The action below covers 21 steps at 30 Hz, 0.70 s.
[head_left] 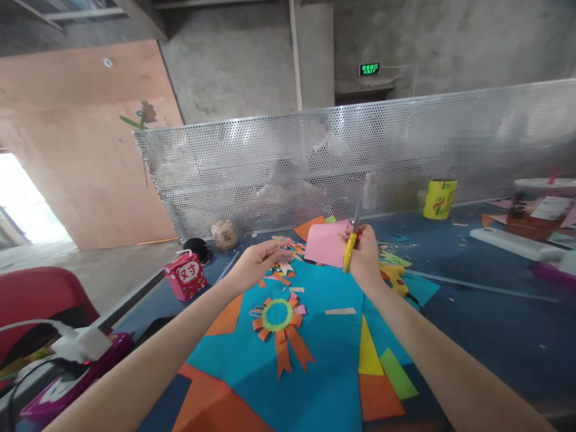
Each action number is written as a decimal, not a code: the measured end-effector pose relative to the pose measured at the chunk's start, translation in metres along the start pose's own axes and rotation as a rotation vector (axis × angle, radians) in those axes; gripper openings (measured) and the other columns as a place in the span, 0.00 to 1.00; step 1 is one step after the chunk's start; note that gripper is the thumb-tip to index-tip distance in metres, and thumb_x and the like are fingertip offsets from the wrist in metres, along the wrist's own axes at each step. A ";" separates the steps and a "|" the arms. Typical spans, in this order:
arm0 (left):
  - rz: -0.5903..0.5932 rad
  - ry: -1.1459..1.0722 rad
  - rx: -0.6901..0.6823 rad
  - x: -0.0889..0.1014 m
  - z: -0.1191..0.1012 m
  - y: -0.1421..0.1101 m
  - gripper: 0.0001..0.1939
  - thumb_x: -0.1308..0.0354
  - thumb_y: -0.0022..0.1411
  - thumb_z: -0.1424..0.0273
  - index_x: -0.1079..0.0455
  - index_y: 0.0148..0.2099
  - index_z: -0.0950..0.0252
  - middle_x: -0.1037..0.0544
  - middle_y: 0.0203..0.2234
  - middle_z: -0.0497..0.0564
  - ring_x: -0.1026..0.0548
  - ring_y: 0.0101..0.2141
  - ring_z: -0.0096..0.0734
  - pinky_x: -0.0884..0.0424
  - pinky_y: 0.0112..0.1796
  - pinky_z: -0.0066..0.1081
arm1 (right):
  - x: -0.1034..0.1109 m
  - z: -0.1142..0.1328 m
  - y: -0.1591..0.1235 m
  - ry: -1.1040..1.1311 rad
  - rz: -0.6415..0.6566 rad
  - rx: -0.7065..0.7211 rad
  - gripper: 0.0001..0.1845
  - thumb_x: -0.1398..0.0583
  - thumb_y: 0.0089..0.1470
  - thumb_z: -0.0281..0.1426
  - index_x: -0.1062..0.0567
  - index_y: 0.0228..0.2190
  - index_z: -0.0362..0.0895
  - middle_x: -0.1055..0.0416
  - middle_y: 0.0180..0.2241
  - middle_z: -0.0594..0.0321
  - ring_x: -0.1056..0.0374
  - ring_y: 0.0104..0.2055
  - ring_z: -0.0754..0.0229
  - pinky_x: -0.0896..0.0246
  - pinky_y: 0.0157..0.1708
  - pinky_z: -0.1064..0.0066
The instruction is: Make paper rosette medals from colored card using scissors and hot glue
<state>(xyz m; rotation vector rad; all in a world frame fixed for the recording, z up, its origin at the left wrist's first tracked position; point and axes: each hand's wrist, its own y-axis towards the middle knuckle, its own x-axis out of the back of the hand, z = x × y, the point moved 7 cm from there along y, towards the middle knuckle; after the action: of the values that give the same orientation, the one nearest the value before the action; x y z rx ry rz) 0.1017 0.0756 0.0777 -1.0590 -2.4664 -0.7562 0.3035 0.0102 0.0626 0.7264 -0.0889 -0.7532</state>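
Observation:
My right hand (365, 255) is closed round scissors (351, 249) with yellow handles, their blades pointing up. A pink felt-like sheet (326, 243) is pinched in the same hand and extends to its left. My left hand (263, 259) reaches over a pile of coloured scraps (282, 277), fingers stretched out, with nothing visible in them. Nearer to me, a rosette (293, 324) lies on a large blue sheet (324, 372); it has a green scalloped ring, orange and pink loops and two orange tails. A narrow pale strip (341, 311) lies to its right.
A yellow glue gun (396, 277) lies beside my right forearm. Orange, yellow and green pieces (398, 373) surround the blue sheet. A red box (185, 275) and purple power strip (67, 390) are at left. A perforated metal screen (216, 180) edges the table, with people behind it.

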 end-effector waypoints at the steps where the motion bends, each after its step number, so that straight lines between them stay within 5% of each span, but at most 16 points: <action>1: 0.016 -0.049 -0.015 0.000 -0.002 -0.005 0.24 0.51 0.57 0.66 0.47 0.57 0.58 0.35 0.52 0.54 0.34 0.49 0.39 0.37 0.48 0.43 | -0.001 -0.003 -0.001 -0.001 0.015 -0.003 0.13 0.41 0.41 0.33 0.41 0.28 0.46 0.39 0.26 0.68 0.38 0.27 0.64 0.42 0.29 0.71; 5: 0.045 -0.224 -0.037 0.002 -0.010 -0.026 0.41 0.47 0.52 0.68 0.68 0.62 0.50 0.65 0.62 0.50 0.46 0.56 0.44 0.41 0.50 0.44 | -0.007 -0.008 -0.005 -0.004 0.071 -0.013 0.13 0.41 0.41 0.33 0.40 0.29 0.46 0.39 0.26 0.68 0.39 0.27 0.63 0.42 0.31 0.68; 10: -0.011 -0.338 0.102 0.009 -0.023 -0.051 0.32 0.63 0.58 0.53 0.70 0.61 0.50 0.54 0.61 0.48 0.43 0.55 0.47 0.37 0.45 0.47 | -0.021 0.003 -0.015 0.043 0.209 -0.015 0.16 0.39 0.38 0.32 0.39 0.29 0.46 0.40 0.26 0.69 0.39 0.27 0.64 0.41 0.30 0.69; 17: -0.054 -0.551 0.134 0.010 -0.022 -0.066 0.40 0.77 0.50 0.42 0.67 0.62 0.55 0.46 0.58 0.54 0.39 0.52 0.50 0.37 0.43 0.50 | -0.044 0.017 -0.039 0.088 0.371 -0.076 0.18 0.36 0.33 0.35 0.41 0.23 0.47 0.42 0.21 0.71 0.42 0.22 0.65 0.42 0.22 0.72; 21: -0.043 -0.584 0.078 0.007 -0.012 -0.066 0.34 0.62 0.57 0.52 0.67 0.62 0.56 0.48 0.59 0.53 0.43 0.55 0.43 0.42 0.50 0.46 | -0.049 0.018 -0.046 0.084 0.389 -0.107 0.18 0.36 0.33 0.35 0.42 0.22 0.47 0.43 0.20 0.71 0.42 0.22 0.66 0.43 0.22 0.72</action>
<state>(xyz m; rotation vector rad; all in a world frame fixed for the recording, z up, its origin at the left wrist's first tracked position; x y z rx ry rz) 0.0490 0.0339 0.0684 -1.3501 -2.9747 -0.3890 0.2344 0.0087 0.0564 0.6131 -0.1088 -0.3528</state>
